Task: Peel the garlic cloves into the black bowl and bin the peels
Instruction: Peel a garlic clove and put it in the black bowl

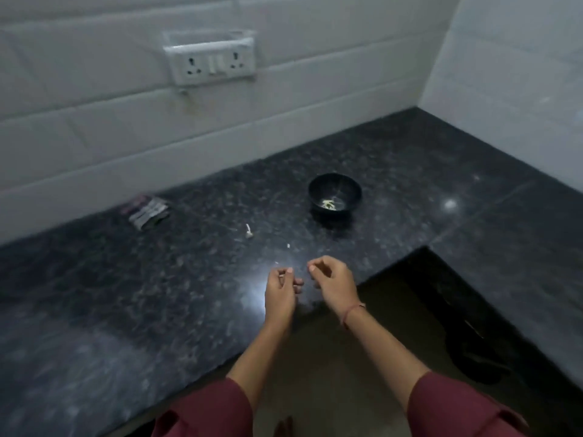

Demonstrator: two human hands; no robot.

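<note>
Black stone counter (157,294) lies under both hands. I see the left hand (280,290) with its fingers curled inward. The right hand (332,280) is just beside it, thumb and forefinger tips together. I cannot tell if either one holds something. The bowl (348,189) stands farther back with pale cloves (329,204) inside. One garlic piece (249,231) lies on the counter, left of the bowl.
</note>
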